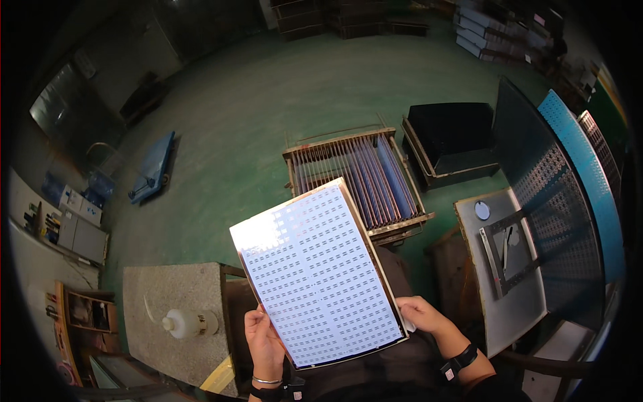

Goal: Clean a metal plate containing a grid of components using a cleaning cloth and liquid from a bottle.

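Observation:
A large circuit board panel [318,281], whitish with rows of small dark marks and a copper-coloured edge, is held tilted in front of me. Bright glare covers its upper left part. My left hand [265,340] grips the panel's lower left edge, fingers curled round it. At the lower right edge, my right hand [420,315] is closed on the panel, its fingertips partly hidden. Something small and white shows just below that hand; I cannot tell what it is. Beyond the panel stands a rack [410,220] with several similar panels upright in slots.
To my left, a speckled table [151,285] carries a white squeeze bottle [191,323]. At right, a light worktop [479,254] holds a dark frame [499,268] beside tall perforated boards [583,167]. A black bin [450,134] stands behind it; a blue cart [153,167] is farther left.

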### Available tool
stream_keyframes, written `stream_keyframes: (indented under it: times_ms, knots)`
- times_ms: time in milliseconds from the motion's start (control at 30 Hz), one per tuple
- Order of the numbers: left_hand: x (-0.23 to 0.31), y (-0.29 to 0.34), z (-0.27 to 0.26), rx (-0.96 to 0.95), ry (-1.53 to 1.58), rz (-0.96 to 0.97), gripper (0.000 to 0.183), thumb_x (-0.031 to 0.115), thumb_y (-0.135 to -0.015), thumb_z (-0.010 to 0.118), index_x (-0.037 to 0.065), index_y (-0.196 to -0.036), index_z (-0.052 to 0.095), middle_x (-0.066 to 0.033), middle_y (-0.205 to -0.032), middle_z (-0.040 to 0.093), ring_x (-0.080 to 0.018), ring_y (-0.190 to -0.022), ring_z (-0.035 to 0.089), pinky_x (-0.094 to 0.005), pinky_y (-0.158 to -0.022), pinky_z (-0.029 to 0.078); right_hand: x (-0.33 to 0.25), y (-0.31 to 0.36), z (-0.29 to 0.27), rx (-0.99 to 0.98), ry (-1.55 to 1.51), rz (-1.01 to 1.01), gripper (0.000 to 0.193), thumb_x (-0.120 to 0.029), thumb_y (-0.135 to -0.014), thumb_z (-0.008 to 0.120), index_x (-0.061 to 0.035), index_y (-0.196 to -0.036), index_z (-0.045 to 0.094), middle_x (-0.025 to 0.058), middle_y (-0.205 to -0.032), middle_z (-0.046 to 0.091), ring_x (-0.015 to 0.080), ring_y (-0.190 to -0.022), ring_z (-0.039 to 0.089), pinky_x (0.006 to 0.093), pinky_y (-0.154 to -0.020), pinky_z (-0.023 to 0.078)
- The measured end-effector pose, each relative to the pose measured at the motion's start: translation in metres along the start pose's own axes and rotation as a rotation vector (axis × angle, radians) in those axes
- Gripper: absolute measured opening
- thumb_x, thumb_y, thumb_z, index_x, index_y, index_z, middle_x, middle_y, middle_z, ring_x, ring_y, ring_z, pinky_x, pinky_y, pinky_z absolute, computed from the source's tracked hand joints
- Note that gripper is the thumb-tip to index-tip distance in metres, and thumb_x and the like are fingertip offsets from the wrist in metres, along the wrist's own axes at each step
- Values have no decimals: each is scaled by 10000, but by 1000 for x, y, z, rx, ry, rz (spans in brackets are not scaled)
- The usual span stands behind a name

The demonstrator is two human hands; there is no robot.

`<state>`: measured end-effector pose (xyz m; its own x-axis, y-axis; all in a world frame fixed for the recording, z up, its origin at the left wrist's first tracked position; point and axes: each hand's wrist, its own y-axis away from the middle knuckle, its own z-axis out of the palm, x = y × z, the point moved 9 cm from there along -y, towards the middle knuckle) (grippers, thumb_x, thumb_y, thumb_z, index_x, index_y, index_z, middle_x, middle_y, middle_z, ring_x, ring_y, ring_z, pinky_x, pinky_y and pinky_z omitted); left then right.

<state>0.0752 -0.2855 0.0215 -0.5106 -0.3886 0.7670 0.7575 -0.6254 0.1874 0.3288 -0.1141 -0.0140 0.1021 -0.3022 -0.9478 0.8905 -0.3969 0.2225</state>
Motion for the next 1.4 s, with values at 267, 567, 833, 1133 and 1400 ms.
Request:
stream_keyframes:
  times_ms: [267, 567, 833, 1133, 1400]
  knots:
    - [-48, -29, 22, -60, -429, -91, 295, 67, -950, 459, 36, -1243, 437, -98, -1297, 486, -177, -1058, 547, -305, -880, 474, -90, 11, -45, 433, 440, -258, 318, -229, -934, 552, 12, -729, 537, 37, -607, 486, 86, -582, 440, 273, -512, 368]
    - [-102, -60, -2, -88, -694, -143, 199, 65, -964, 432, -6, -1073, 582, -87, -1079, 627, -122, -854, 622, -237, -740, 497, -208, -23, -142, 964, 1014, -588, 157, -102, -907, 525, 25, -822, 557, 163, -650, 530, 331, -576, 522, 377, -544, 411]
    - [-98, -66, -4, -69, -880, -30, 192, 32, -951, 425, 14, -977, 614, -62, -961, 649, -95, -748, 612, -211, -646, 484, -171, -76, -173, 892, 1107, -313, 215, -194, -917, 504, -4, -899, 603, 229, -797, 615, 415, -741, 592, 477, -636, 470]
    - [-103, -71, -5, -45, -814, -48, 177, 46, -953, 443, 24, -969, 618, -78, -987, 662, -82, -700, 607, -193, -610, 464, -183, -112, -192, 869, 1264, -37, 259, -224, -901, 513, 2, -790, 573, 237, -731, 612, 436, -736, 598, 500, -662, 480]
    - [-101, -70, -3, -42, -813, -56, 174, 50, -953, 443, 21, -970, 614, -75, -976, 659, -91, -709, 614, -198, -612, 466, -179, -142, -196, 779, 1332, 14, 275, -239, -899, 506, 7, -837, 612, 233, -778, 631, 403, -788, 622, 489, -718, 494]
